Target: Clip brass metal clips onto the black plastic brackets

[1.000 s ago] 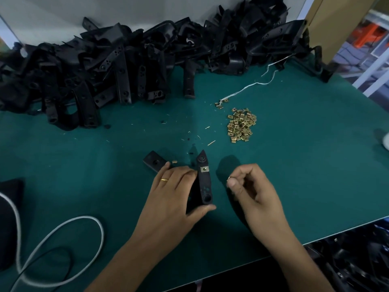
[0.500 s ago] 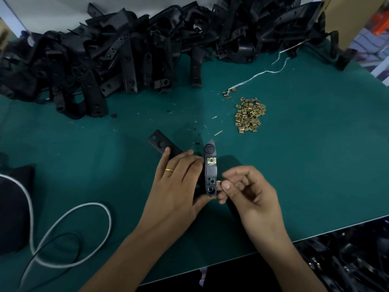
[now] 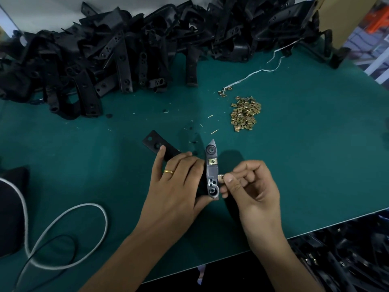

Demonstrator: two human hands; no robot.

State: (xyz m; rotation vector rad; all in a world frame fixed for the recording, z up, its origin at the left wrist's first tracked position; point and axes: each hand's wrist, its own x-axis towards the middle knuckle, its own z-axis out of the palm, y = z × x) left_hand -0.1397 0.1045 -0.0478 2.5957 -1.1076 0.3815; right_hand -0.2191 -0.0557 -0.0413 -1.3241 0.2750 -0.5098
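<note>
The scene is dim, with a cool cast. Soft dark shadows fall on the green bench just beyond the hands, so light comes from the near side. The pile of black brackets loses detail in murk. Wide-angle bending curves the bench edge; the far right corner is blurred.

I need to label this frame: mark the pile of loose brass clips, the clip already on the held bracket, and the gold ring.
pile of loose brass clips (image 3: 245, 113), head view, centre of heap
fitted brass clip (image 3: 212, 161), head view, its face
gold ring (image 3: 168, 171), head view, band
</note>
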